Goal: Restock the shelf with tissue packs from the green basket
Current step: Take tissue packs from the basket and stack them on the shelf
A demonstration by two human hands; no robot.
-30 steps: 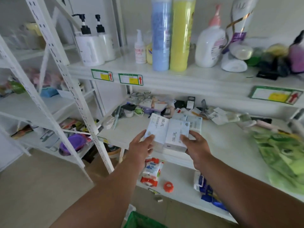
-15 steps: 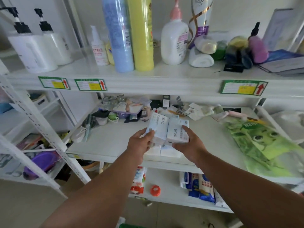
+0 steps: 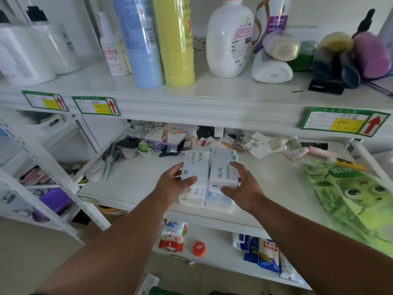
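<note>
Each hand grips one tissue pack, left hand (image 3: 174, 184) and right hand (image 3: 244, 186), setting them atop two shelved packs (image 3: 204, 198); the basket's remaining stock is unseen.

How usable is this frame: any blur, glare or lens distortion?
Head view: wide-angle bending bows the upper shelf edge; edges are soft, with the green bag and left rack smeared; light is flat and washed out; tissue packs between both hands stay readable.

White metal shelving (image 3: 212, 103) stood against a pale wall (image 3: 319, 9) — a second perforated rack (image 3: 49, 165) left of it. Beige floor (image 3: 27, 252) lay below that rack, in soft daylight.
</note>
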